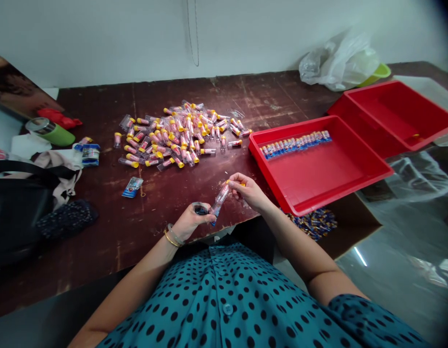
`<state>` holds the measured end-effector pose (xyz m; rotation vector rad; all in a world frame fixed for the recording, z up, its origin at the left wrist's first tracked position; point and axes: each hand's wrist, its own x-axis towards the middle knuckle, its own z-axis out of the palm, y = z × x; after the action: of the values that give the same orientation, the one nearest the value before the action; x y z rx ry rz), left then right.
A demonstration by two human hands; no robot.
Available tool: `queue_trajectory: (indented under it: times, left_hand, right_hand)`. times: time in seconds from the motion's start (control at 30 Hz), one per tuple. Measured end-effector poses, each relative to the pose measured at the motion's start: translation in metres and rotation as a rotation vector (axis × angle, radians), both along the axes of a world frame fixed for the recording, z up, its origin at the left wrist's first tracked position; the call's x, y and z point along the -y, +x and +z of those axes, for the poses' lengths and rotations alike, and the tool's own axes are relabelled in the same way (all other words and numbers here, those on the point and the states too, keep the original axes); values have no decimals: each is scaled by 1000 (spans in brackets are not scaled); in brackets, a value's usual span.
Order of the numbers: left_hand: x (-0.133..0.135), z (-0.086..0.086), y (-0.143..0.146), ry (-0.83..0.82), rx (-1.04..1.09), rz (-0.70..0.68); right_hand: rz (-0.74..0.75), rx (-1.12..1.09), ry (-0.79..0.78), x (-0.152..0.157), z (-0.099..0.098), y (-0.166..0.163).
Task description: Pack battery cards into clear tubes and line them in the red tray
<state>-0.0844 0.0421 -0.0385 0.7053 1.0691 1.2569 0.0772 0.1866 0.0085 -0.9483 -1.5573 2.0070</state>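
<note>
Near the table's front edge, a clear tube with pink contents and a yellow cap (223,194) slants between my hands. My right hand (247,191) is closed, its fingertips pinching the capped upper end. My left hand (193,220) is closed around a small dark bundle (201,210), which I cannot make out clearly. Its thumb presses at the tube's lower end, where a bit of blue printed sleeve (214,218) shows. A large pile of similar yellow-capped tubes (180,133) lies beyond my hands. To the right, a red tray (318,169) holds a row of tubes with blue lower parts (295,143).
A blue printed bundle (132,187) lies left of my hands, another (90,154) further back. A green flask (51,131) and a black bag (17,212) stand left. A second red tray (401,113) sits at right; a cardboard box (354,227) of finished-looking tubes is below.
</note>
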Motion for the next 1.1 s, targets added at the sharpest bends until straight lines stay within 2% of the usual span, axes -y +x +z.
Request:
queue_trajectory:
  times: [0.2,0.37,0.53,0.7,0.87,1.03,1.1]
  left_hand:
    - [-1,-3,3,-8,4,33]
    - [-3,0,3,-15,-110,20]
    - [-4,2,5,-20,-142,35]
    - [-3,3,5,-6,-120,25]
    - [-3,0,11,-64,-69,60]
    - [-4,-7,23,-227,265,135]
    - [-4,-10,26,-278,349,143]
  right_hand:
    - [7,40,9,4,4,3]
    - [22,34,113,5,9,3]
    - [-21,-60,29,0,10,5]
    - [5,0,-6,2,5,7]
    - [27,99,137,10,2,9]
    - [-68,158,444,28,-20,15]
    - [-103,181,482,34,-30,19]
